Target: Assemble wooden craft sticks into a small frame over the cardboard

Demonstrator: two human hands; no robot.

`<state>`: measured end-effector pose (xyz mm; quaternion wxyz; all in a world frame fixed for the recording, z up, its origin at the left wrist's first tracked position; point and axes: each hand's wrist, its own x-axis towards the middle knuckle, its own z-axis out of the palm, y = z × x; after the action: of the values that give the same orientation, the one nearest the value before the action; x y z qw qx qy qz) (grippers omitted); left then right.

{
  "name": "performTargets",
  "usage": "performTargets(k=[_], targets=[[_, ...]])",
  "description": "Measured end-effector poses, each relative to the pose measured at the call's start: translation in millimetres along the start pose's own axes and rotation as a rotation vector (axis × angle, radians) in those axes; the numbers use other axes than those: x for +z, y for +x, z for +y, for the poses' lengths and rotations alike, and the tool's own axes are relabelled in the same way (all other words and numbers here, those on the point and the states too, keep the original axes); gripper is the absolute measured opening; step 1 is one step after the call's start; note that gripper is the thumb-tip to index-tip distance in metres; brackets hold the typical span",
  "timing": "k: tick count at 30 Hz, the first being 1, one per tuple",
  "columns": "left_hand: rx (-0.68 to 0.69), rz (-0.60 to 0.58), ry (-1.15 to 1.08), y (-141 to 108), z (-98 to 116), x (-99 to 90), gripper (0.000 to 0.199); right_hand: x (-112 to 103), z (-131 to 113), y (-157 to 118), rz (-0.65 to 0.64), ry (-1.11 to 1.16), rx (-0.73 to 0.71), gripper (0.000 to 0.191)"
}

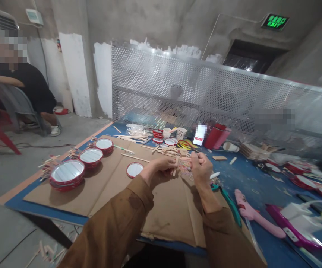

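Observation:
Over the cardboard sheet, my left hand is closed on a small piece made of wooden sticks. My right hand is closed beside it, fingers pinched round a thin pinkish stick that reaches toward the wooden piece. Small coloured rubber bands lie between and below the hands. Left of my left hand, a round red-rimmed disc rests on the cardboard. Loose wooden sticks lie just beyond my hands.
Stacked red-rimmed discs stand at the left. A pink glue gun, teal-handled tool and purple power strip lie right. A phone and red bottle stand behind. A person sits far left.

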<state>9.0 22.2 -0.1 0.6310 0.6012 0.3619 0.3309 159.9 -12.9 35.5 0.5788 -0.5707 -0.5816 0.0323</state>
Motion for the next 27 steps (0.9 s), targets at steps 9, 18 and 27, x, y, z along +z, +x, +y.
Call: performTargets(k=[9,18,27], targets=[[-0.053,-0.053,0.050,4.3,-0.4,-2.5,0.022,8.2,1.4,-2.4,-0.048,-0.116,-0.076,0.045],[-0.072,-0.060,0.091,3.9,1.9,-5.0,0.024,3.6,2.7,-1.3,-0.018,0.007,-0.019,0.046],[-0.063,0.009,0.031,4.1,-1.3,-0.9,0.022,7.2,12.7,1.3,-0.005,-0.067,-0.009,0.042]])
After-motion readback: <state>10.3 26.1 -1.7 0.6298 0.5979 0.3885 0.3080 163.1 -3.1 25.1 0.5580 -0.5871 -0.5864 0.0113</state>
